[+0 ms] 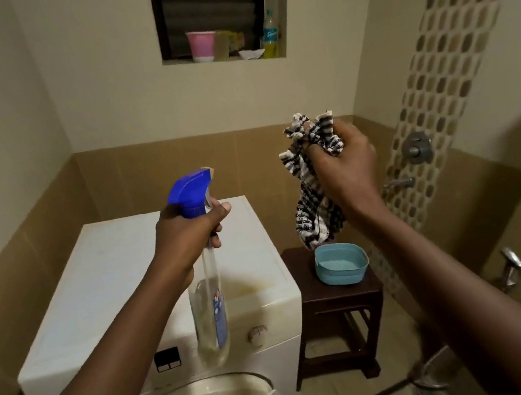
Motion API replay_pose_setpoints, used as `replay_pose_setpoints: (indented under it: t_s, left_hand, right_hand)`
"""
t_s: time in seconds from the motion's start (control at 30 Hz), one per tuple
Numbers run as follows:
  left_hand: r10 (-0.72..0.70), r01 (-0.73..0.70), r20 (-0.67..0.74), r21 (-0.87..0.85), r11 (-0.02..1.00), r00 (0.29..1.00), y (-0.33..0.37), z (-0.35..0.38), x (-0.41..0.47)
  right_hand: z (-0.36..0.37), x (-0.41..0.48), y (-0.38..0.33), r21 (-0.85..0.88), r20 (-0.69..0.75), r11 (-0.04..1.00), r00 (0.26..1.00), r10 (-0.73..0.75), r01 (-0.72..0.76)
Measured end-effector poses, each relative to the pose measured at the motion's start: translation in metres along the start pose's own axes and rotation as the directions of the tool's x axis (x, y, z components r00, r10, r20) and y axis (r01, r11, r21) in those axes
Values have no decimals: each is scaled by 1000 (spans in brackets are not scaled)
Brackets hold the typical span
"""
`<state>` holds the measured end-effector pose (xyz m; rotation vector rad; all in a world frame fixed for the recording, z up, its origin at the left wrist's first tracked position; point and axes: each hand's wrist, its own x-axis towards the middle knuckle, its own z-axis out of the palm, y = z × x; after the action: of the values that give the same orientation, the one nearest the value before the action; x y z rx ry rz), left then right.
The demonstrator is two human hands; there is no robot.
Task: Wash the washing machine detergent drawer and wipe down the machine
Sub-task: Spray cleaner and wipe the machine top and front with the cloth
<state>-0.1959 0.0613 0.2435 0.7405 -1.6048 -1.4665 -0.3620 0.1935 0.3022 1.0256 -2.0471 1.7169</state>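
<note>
The left hand (189,234) held a bottle (210,310) over the washer (109,276). The right hand (344,168) gripped a cloth (315,212). At 3 o'clock from the washer, a bowl (339,275) sat on a stool (336,299).

Dark stool (338,291) carries blue tub (341,263); contents unclear.

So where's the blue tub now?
Head view, right of centre: the blue tub sits on the dark stool beside the washing machine, under the striped cloth.
</note>
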Motion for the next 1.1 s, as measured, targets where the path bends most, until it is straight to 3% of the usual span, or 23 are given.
replay_pose_setpoints:
  t_s: [0.23, 0.6, 1.1]
  left_hand:
    - [28, -28, -40, 15, 999, 999, 54, 56, -6]
    - [38, -35, -34, 94, 995, 999, 47, 136, -23]
    - [8, -10, 50, 42, 999, 999, 0, 227, 58]
  right_hand:
    - [-71, 23, -11, -116, 19, 988, 994, 104, -101]
    - [-147, 41, 32, -113, -28, 985, 991, 131, -133]
    - [-141, 95, 129, -235, -14, 949, 976, 215, -212]
